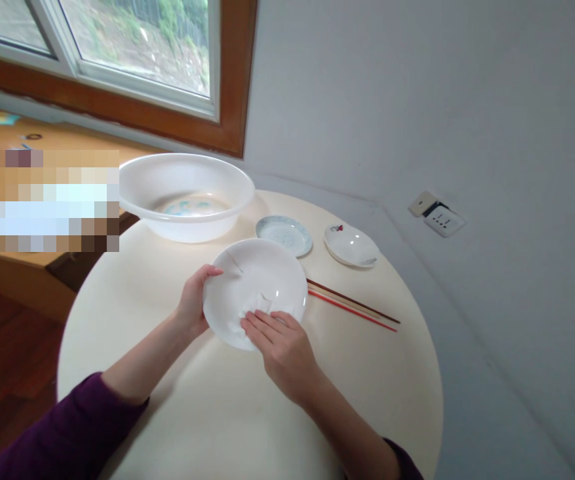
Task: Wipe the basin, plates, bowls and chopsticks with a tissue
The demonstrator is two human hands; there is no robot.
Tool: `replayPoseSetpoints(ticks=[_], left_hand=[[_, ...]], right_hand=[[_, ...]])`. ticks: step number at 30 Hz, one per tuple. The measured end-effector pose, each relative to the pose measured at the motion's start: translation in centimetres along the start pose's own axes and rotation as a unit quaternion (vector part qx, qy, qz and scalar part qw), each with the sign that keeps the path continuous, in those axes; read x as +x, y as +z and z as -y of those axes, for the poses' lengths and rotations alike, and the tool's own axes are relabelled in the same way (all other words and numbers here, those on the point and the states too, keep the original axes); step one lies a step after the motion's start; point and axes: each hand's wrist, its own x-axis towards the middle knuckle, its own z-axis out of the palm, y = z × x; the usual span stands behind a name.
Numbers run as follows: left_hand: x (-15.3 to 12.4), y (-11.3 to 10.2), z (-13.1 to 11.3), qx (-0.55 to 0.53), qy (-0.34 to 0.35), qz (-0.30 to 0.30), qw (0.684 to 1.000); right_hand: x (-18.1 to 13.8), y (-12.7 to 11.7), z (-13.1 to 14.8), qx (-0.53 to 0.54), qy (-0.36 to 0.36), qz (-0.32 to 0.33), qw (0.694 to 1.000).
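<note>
A white plate (pixel 247 267) is tilted toward me above the round table. My left hand (pixel 194 297) grips its left rim, the thumb over the edge and the fingers behind. My right hand (pixel 284 347) presses a crumpled white tissue (pixel 263 301) onto the plate's lower inner surface; most of the tissue is hidden under the fingers. A thin dark line runs on the plate near the left thumb. Just right of the plate lie chopsticks (pixel 354 301), some dark brown, some light and some red.
Behind the plate stands a large translucent white basin (pixel 192 230) with a blue pattern at its bottom. A pale blue-patterned plate (pixel 284 235) and a white dish (pixel 351 247) sit near the far edge of the table (pixel 247 413). A wooden desk (pixel 132 143) adjoins at left, under the window.
</note>
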Motion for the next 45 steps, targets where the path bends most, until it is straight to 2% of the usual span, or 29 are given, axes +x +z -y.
replayPoseSetpoints(ticks=[6,11,18,21,23,25,28,30,34,40,42,45], left_hand=[[-0.1,0.3,1.9,-0.076,0.051,0.014,0.996],[-0.6,0.6,3.2,-0.097,0.030,0.033,0.994],[0.0,-0.1,0.6,-0.049,-0.033,0.069,0.996],[0.3,-0.5,-0.3,-0.028,-0.077,0.073,0.994],[0.4,-0.5,-0.3,-0.030,-0.063,0.060,0.996],[0.2,-0.2,0.2,-0.042,-0.020,0.039,0.998],[-0.3,0.5,1.4,-0.070,0.049,0.018,0.996],[-0.8,0.8,2.2,-0.084,0.067,0.019,0.994],[-1.0,0.8,2.4,-0.074,0.012,0.041,0.996],[0.1,-0.4,-0.4,-0.006,-0.087,0.059,0.994],[0.2,-0.6,-0.8,0.003,-0.091,0.052,0.995],[-0.1,-0.3,-0.2,-0.016,-0.031,0.034,0.999]], right_hand=[[0.6,1.3,1.6,-0.037,0.044,-0.016,0.998],[1.3,1.2,2.8,-0.064,0.048,-0.028,0.996],[0.9,-0.8,0.8,-0.019,-0.040,0.000,0.999],[0.4,-1.0,0.2,0.001,-0.041,0.010,0.999],[0.2,-0.7,0.2,-0.006,-0.033,0.017,0.999],[0.3,-0.2,0.6,-0.023,-0.020,0.014,0.999],[0.7,0.4,1.4,-0.053,0.019,-0.015,0.998],[0.9,0.5,2.0,-0.066,0.038,-0.030,0.997],[0.9,0.3,2.4,-0.074,0.028,-0.024,0.997],[0.5,-1.3,0.6,-0.005,-0.055,0.022,0.998],[0.4,-1.4,0.2,0.008,-0.058,0.035,0.998],[0.3,-0.6,0.4,-0.006,-0.036,0.023,0.999]])
